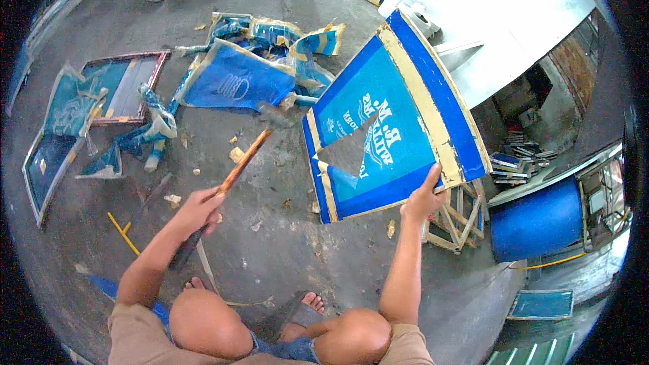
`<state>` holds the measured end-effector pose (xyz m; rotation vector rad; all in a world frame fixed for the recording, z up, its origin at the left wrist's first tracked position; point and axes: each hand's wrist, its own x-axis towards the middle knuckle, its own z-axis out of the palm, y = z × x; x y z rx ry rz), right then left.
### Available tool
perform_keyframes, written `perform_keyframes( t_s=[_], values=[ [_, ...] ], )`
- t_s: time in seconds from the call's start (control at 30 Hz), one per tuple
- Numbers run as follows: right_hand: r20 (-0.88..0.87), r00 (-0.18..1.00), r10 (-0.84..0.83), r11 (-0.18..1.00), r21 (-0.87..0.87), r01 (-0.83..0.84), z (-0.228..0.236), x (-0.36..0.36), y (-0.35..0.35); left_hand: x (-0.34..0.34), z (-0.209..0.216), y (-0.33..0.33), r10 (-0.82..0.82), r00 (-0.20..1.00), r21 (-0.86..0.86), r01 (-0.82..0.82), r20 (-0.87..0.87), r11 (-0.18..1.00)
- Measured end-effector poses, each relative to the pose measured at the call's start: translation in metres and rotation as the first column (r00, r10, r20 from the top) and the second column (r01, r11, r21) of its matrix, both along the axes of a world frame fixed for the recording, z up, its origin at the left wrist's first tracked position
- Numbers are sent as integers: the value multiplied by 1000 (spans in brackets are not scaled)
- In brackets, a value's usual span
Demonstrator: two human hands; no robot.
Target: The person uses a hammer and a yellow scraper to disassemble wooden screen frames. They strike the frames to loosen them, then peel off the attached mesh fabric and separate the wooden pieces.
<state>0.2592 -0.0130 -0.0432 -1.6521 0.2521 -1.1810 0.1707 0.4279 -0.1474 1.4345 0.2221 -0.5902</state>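
Observation:
My left hand (197, 213) is closed round a wooden-handled hammer (245, 162), dark at its lower end. Its grey head is smeared by motion. My right hand (424, 197) grips the near right edge of a silk-screen frame (443, 105), raised and tilted in front of me. Blue and cream borders surround the turquoise mesh, which carries white lettering. A large pointed hole opens in the mesh near its left side, with the floor showing through. The hammer is to the left of the frame, apart from it.
Torn blue mesh sheets (236, 78) lie in a heap ahead. More frames (125, 88) rest at the left. Bare wooden frames (460, 220) stand stacked behind my right hand, beside a blue drum (537, 220). A white panel (520, 20) rises at the far right.

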Motion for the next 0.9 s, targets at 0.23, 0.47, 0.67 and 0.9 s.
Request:
perform_keyframes(
  t_s=[0.23, 0.47, 0.67, 0.9],
  values=[
    [96, 995, -4, 874, 485, -43, 17, -26, 8, -52, 6, 42, 114, 964, 200, -164, 240, 966],
    [287, 947, 144, 756, 586, -292, 54, -23, -19, -21, 42, 40, -17, 754, 471, -392, 656, 790],
    [3, 987, 163, 900, 409, -150, 48, 0, -99, -10, 95, 75, -675, 471, 761, -613, 568, 212],
    [-162, 972, 168, 985, 66, -159, 78, 43, -125, -25, 107, 80, -784, 473, 833, -544, 403, 101]
  ],
)
